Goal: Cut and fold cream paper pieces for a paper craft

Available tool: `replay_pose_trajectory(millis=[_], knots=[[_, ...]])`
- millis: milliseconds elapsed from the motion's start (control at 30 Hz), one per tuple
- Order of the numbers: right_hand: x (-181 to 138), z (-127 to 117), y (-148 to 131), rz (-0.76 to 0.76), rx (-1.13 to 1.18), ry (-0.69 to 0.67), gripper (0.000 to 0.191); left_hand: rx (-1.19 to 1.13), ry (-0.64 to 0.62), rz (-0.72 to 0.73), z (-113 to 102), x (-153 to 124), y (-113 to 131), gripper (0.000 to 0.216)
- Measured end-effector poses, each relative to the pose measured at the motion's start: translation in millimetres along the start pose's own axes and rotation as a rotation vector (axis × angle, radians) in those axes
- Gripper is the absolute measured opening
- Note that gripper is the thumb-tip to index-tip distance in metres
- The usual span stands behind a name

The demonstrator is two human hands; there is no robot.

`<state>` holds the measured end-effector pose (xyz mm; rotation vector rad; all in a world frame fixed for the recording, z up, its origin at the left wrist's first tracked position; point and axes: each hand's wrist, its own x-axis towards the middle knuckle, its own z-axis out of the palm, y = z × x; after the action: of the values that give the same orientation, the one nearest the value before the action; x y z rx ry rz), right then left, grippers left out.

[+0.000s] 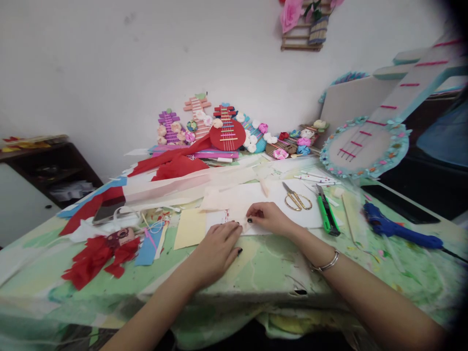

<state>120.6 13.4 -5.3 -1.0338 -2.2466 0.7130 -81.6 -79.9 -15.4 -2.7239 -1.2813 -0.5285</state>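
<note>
My left hand [218, 247] lies flat with its fingers stretched over the near edge of a white sheet [272, 195]. Under and beside its fingertips is a thin pale peach piece of crepe paper [239, 214]. My right hand [269, 218] is closed, thumb and forefinger pinched on the right edge of that piece. A yellow card [190, 226] lies left of my left hand, and small red marks show on the white surface beside it. Gold-handled scissors [297, 199] rest on the sheet beyond my right hand, with a green utility knife [328, 214] to their right.
A blue glue gun [400, 229] and a black phone [398, 204] lie at the right. Red crepe paper [87, 261] and a blue strip [149, 249] are at the left. Decorated model instruments [227, 134] line the wall; a larger one [365, 146] stands at the right.
</note>
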Motion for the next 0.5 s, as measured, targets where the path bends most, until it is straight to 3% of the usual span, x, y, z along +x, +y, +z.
replay_pose_trajectory(millis=[500], knots=[[-4,-12,-2,-0.111,-0.01,-0.109,0.017,0.005,-0.017,0.023,-3,0,-1,0.041]])
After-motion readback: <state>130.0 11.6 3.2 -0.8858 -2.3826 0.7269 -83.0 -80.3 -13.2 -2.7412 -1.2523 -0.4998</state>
